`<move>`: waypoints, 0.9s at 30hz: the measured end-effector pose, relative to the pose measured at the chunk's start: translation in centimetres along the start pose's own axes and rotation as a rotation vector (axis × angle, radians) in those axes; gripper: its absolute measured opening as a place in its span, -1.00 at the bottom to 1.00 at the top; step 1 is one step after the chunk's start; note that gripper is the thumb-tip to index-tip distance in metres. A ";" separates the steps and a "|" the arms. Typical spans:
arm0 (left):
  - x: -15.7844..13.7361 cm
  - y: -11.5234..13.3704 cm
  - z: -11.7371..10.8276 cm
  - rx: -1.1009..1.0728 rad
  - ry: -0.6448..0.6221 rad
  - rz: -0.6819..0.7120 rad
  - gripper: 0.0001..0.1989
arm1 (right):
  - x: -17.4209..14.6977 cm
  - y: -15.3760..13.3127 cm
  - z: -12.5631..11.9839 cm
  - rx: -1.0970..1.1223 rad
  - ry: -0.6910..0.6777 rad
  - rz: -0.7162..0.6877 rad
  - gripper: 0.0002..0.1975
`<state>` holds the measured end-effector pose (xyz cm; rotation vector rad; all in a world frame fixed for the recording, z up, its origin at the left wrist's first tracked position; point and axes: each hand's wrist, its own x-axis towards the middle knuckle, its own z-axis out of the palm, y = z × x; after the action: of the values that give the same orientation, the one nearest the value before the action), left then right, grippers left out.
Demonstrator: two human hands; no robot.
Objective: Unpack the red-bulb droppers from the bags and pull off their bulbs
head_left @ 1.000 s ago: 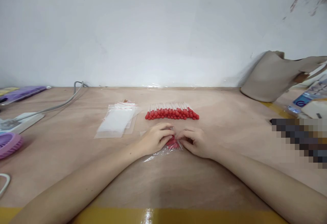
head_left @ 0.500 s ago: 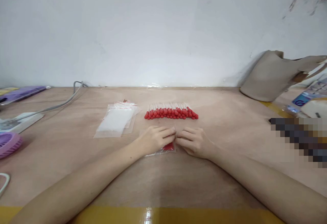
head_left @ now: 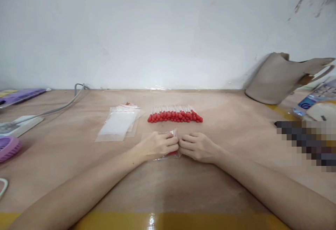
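A clear plastic bag (head_left: 159,158) lies on the table under my fingers, with something red inside that my left hand partly covers. My left hand (head_left: 157,146) is closed on the bag from the left. From the other side, my right hand (head_left: 196,147) pinches the bag's right edge, its fingertips nearly meeting those of the left. Just beyond both hands lies a row of thin pale sticks with round red heads (head_left: 174,116), heads toward me. To the left is a loose pile of flat zip bags (head_left: 117,123) with red seal lines.
A purple fan (head_left: 9,148), a white power strip (head_left: 25,125) with a grey cable and a purple packet (head_left: 23,97) lie at left. At right stand a beige bag (head_left: 275,79) and a bottle (head_left: 312,98), near a dark blurred object (head_left: 304,140).
My left fingers have curled further over the bag, hiding more of the red content. The bag's upper edge now sticks up above them. Both hands stay close together.
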<state>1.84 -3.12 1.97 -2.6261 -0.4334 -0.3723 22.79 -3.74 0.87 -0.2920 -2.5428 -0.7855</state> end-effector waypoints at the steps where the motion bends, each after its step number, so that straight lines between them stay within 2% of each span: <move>1: 0.0 -0.1 -0.2 0.027 0.004 0.012 -0.77 | -0.1 0.1 0.0 0.004 -0.017 0.000 -0.74; 3: -0.1 -0.5 -0.6 0.091 0.032 0.055 -0.79 | -0.2 0.4 0.1 0.033 -0.050 0.008 -0.75; 9: -0.3 -2.0 -2.1 0.154 0.140 0.054 -0.81 | -0.7 0.8 0.0 0.193 -0.105 0.133 -0.81; 11: -0.4 -2.1 -2.2 0.165 0.173 0.056 -0.82 | -0.8 0.8 -0.2 0.280 -0.122 0.194 -0.83; 13: -0.5 -1.9 -1.9 0.136 0.158 0.031 -0.81 | -0.8 0.7 -0.3 0.411 -0.145 0.312 -0.82; 16: -0.6 -1.4 -1.1 -0.026 0.056 -0.062 -0.76 | -0.5 0.4 -0.3 0.626 -0.128 0.572 -0.79; 19: -0.5 -0.8 -0.6 -0.263 -0.014 -0.194 -0.75 | 0.1 0.0 -0.1 0.732 -0.072 0.769 -0.82; 22: -0.6 -0.4 -1.2 -0.490 -0.038 -0.346 -0.76 | 0.6 -0.4 0.2 0.748 -0.097 0.850 -0.88; 25: -1.5 -0.2 -2.2 -0.653 -0.104 -0.443 -0.51 | 0.9 -0.4 0.3 0.738 -0.161 0.878 -0.88; 27: -2.4 -0.1 -2.4 -0.704 -0.150 -0.486 -0.43 | 1.1 -0.2 0.4 0.745 -0.202 0.890 -0.84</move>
<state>-0.84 -4.75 3.28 -3.2132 -1.1849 -0.5631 21.69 -3.61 1.04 -1.1445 -2.2915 0.5250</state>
